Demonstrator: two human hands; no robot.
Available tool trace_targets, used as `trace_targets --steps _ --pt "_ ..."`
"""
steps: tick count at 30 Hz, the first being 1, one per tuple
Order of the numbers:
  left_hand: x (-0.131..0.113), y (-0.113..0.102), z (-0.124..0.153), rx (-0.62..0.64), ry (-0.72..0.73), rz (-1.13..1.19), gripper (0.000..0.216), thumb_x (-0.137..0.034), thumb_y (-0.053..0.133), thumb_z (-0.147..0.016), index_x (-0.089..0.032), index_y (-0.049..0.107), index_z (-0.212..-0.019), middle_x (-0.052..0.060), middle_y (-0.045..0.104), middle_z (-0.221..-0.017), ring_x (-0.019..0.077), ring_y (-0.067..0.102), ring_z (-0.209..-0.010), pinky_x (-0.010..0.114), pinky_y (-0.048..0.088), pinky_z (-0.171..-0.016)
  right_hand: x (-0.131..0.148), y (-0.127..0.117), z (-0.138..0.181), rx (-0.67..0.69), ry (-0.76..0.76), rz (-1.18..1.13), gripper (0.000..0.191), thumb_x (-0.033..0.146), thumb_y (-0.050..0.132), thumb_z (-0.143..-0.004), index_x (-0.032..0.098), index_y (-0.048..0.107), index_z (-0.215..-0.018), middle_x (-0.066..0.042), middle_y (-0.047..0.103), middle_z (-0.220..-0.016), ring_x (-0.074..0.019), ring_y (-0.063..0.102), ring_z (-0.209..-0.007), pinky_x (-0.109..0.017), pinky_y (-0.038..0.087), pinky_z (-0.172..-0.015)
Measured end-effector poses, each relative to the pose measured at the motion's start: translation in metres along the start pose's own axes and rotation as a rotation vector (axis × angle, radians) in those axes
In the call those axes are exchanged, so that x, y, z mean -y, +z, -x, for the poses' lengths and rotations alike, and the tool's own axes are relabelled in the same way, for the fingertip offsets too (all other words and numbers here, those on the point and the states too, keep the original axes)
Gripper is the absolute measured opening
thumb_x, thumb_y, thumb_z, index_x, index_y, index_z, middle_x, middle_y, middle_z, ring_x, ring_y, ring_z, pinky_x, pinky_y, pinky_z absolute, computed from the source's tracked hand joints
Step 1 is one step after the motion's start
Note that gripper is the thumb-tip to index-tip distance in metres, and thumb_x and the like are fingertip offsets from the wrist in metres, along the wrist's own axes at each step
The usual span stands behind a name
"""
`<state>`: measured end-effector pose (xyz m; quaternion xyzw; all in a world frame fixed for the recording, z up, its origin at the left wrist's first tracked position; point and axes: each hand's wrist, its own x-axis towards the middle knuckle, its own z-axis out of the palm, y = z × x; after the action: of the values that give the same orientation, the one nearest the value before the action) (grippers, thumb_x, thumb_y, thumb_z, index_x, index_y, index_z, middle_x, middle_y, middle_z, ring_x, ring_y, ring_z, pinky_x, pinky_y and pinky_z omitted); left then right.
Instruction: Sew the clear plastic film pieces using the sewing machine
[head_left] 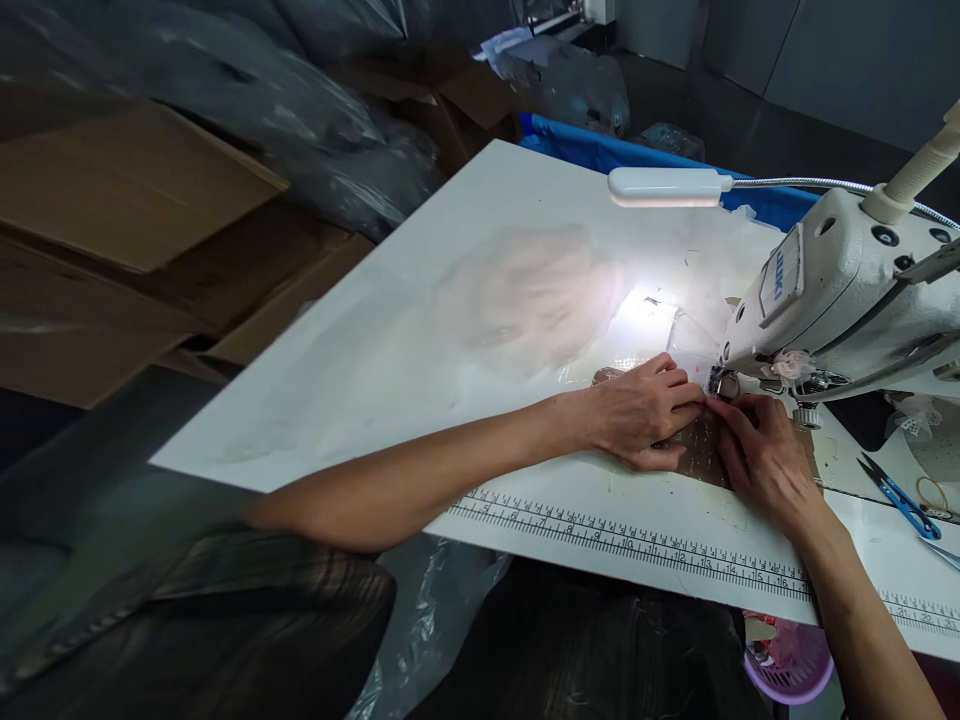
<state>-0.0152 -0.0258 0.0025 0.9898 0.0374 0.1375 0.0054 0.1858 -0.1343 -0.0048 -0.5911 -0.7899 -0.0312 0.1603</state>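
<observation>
My left hand (pixel 646 412) rests on the sewing table with its fingers curled, and the fingertips point at the presser foot (pixel 718 381). From the other side my right hand (pixel 766 452) pinches thumb and forefinger together just below the foot. The fingertips of both hands nearly meet there. Whatever they hold is too small or too hidden to name. Beneath and between the hands shows a brown patch (pixel 701 462) on the machine bed. The white sewing machine (pixel 847 270) stands over the right hand.
A white lamp (pixel 664 187) on a bendy neck lights the work. Blue-handled thread snips (pixel 904 500) lie at the right. A printed ruler (pixel 600 530) runs along the table's front edge. Cardboard boxes (pixel 135 180) stand at the left; a purple basket (pixel 799 680) sits below the table.
</observation>
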Motion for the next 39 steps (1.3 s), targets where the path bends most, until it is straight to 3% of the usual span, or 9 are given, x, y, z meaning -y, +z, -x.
trace_targets --steps 5,17,23,27,33,35,39 --pt "0.001 0.0 -0.002 0.032 -0.023 -0.019 0.042 -0.041 0.047 -0.09 -0.008 0.067 -0.108 0.015 0.065 -0.115 0.0268 0.056 -0.091 0.042 0.04 -0.083 0.0 0.0 0.003 -0.006 -0.029 -0.02 0.036 0.027 0.039 -0.098 0.019 0.067 -0.12 -0.015 0.06 -0.104 -0.0243 0.057 -0.086 -0.042 0.054 -0.076" --pt "0.004 -0.004 -0.006 0.136 -0.103 -0.042 0.053 -0.049 0.046 -0.091 -0.006 0.061 -0.119 0.018 0.061 -0.122 0.0277 0.055 -0.095 0.041 0.039 -0.084 0.003 0.0 0.0 0.091 0.025 0.037 0.045 0.025 0.039 -0.096 0.02 0.058 -0.137 -0.018 0.062 -0.112 -0.0272 0.058 -0.091 -0.049 0.052 -0.082" --pt "0.004 -0.002 -0.007 0.137 -0.131 -0.058 0.058 -0.052 0.046 -0.092 -0.004 0.058 -0.122 0.019 0.059 -0.123 0.028 0.053 -0.095 0.04 0.036 -0.083 -0.001 -0.01 0.002 0.056 0.04 -0.151 0.042 0.029 0.037 -0.097 0.017 0.066 -0.126 -0.017 0.066 -0.108 -0.028 0.062 -0.095 -0.046 0.055 -0.082" --pt "0.004 -0.001 -0.008 0.145 -0.149 -0.067 0.062 -0.055 0.044 -0.092 -0.003 0.055 -0.125 0.019 0.057 -0.124 0.0283 0.053 -0.098 0.04 0.035 -0.085 -0.016 -0.022 0.0 0.118 0.18 -0.337 0.04 0.04 0.04 -0.098 0.02 0.068 -0.118 -0.014 0.068 -0.112 -0.0268 0.067 -0.096 -0.041 0.056 -0.078" --pt "0.005 0.001 -0.009 0.144 -0.184 -0.053 0.07 -0.061 0.046 -0.089 -0.001 0.055 -0.124 0.02 0.058 -0.118 0.0288 0.051 -0.096 0.041 0.036 -0.084 -0.029 -0.023 -0.013 0.126 0.39 -0.508 0.05 0.05 0.033 -0.099 0.019 0.071 -0.092 -0.011 0.074 -0.089 -0.0298 0.069 -0.094 -0.042 0.056 -0.078" --pt "0.005 0.002 -0.009 0.129 -0.192 -0.05 0.07 -0.061 0.048 -0.088 -0.002 0.054 -0.124 0.019 0.057 -0.115 0.0288 0.051 -0.096 0.04 0.036 -0.083 -0.025 -0.022 -0.012 0.091 0.403 -0.516 0.051 0.053 0.033 -0.099 0.019 0.071 -0.094 -0.012 0.074 -0.094 -0.0302 0.069 -0.097 -0.043 0.056 -0.079" --pt "0.005 0.004 -0.008 0.097 -0.206 -0.04 0.068 -0.062 0.047 -0.088 -0.005 0.052 -0.125 0.019 0.057 -0.116 0.0293 0.05 -0.097 0.041 0.037 -0.084 -0.016 -0.015 0.0 0.034 0.358 -0.536 0.049 0.058 0.041 -0.096 0.02 0.066 -0.116 -0.014 0.068 -0.12 -0.0296 0.064 -0.112 -0.045 0.054 -0.091"
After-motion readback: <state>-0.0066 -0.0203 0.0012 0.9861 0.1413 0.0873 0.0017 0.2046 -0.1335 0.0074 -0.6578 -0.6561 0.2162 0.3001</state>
